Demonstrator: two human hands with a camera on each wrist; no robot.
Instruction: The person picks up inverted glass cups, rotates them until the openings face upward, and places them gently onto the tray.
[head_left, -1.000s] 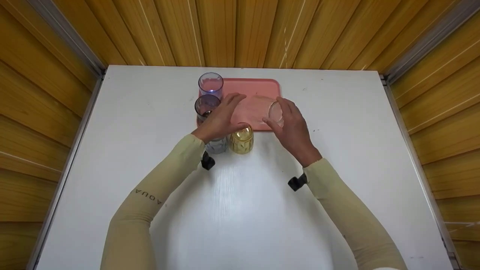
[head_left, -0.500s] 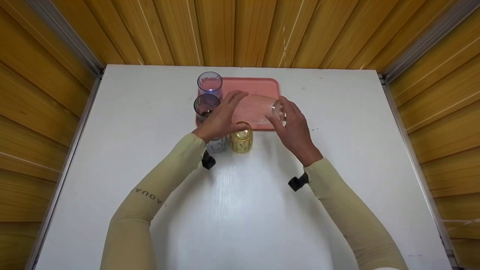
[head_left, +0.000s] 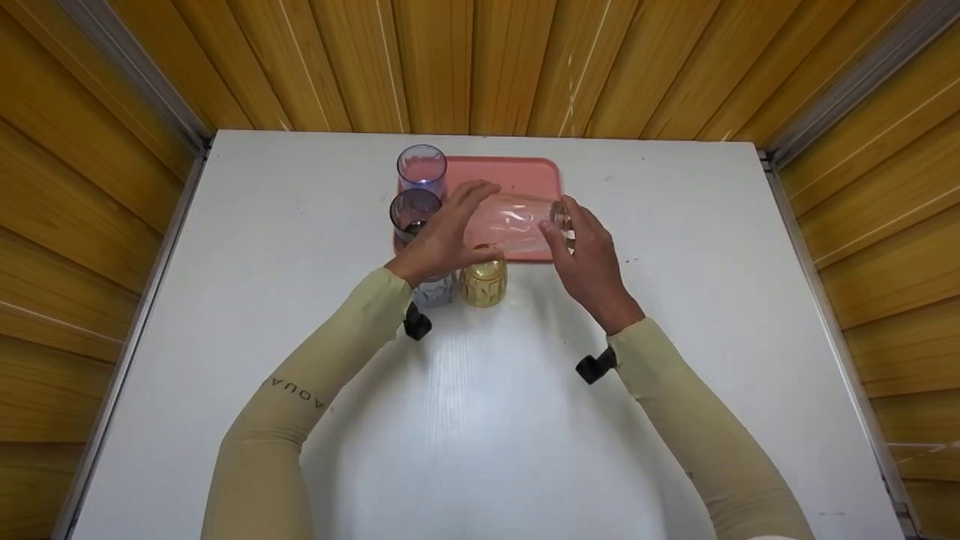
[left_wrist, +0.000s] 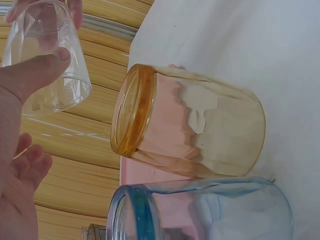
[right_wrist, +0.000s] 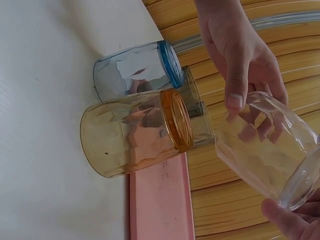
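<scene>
A clear drinking glass [head_left: 517,217] lies sideways in the air above the pink tray [head_left: 510,169], held between both hands. My left hand [head_left: 442,234] grips its wide rim end; in the right wrist view the thumb [right_wrist: 236,90] lies on the near side and fingers show through the glass. My right hand [head_left: 589,259] pinches the thick base end. Upside down on the table, nearest my left hand, stand a yellow glass [left_wrist: 210,125] and a pale blue glass [left_wrist: 225,212]. The left hand partly covers the blue one in the head view.
At the tray's left side two glasses stand upright, a purple-blue one [head_left: 421,169] at the back and a dark grey one [head_left: 414,210] before it. The white table [head_left: 480,420] is bordered by wood-patterned panels [head_left: 472,67].
The clear glass has turned and moved slightly right, its base now deeper between my right fingers and thumb. My left hand barely shifts. The other glasses and the tray stay put.
</scene>
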